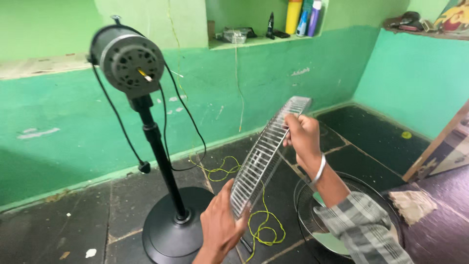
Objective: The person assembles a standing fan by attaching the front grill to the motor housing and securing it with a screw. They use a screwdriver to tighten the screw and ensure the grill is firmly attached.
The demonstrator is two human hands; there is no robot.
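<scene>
I hold a round wire fan guard (266, 151) edge-on between both hands, tilted from lower left to upper right. My left hand (221, 225) grips its near lower rim. My right hand (303, 137), with a metal bangle on the wrist, grips its far upper rim. To the left stands a pedestal fan (128, 59) without blades or guards: a grey motor head with a bare shaft, on a black pole (161, 156) and a round black base (168, 230).
A second wire guard (305, 195) lies on the dark stone floor under my right forearm. A yellow-green cord (261, 227) loops on the floor, and a black cable hangs from the motor. A crumpled cloth (413, 205) lies at right. Bottles (303, 17) stand on the green wall's ledge.
</scene>
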